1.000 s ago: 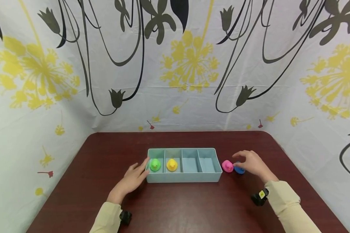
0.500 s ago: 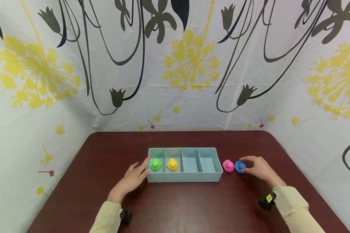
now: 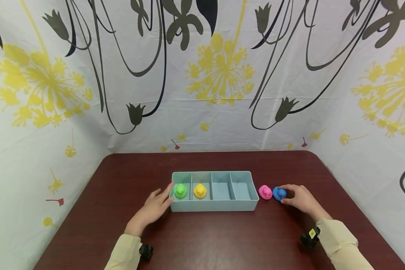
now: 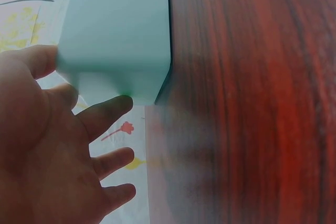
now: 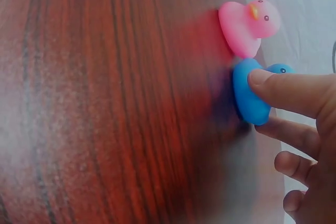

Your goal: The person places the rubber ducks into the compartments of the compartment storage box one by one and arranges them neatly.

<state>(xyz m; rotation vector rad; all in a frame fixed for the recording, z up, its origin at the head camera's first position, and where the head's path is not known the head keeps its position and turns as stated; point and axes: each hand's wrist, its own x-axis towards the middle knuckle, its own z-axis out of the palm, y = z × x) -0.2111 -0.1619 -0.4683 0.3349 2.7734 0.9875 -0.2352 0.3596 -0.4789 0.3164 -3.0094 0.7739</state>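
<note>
My right hand holds a blue rubber duck between thumb and fingers at the table's right. In the right wrist view the thumb lies across the side of the blue duck, low at the tabletop. Right beside it sits a pink rubber duck, close to the right end of a pale blue-green divided tray. My left hand rests against the tray's left end with its fingers spread. A green rubber duck sits in the leftmost compartment and a yellow rubber duck in the one beside it.
The dark red-brown table runs back to a white patterned cloth hanging behind and at both sides. The tray's two right compartments show bare floors. Each wrist wears a small black camera.
My right hand first drew back to the right, off the blue duck's top, and now grips its right side. The blue duck has turned slightly. My left hand has stayed at the tray.
</note>
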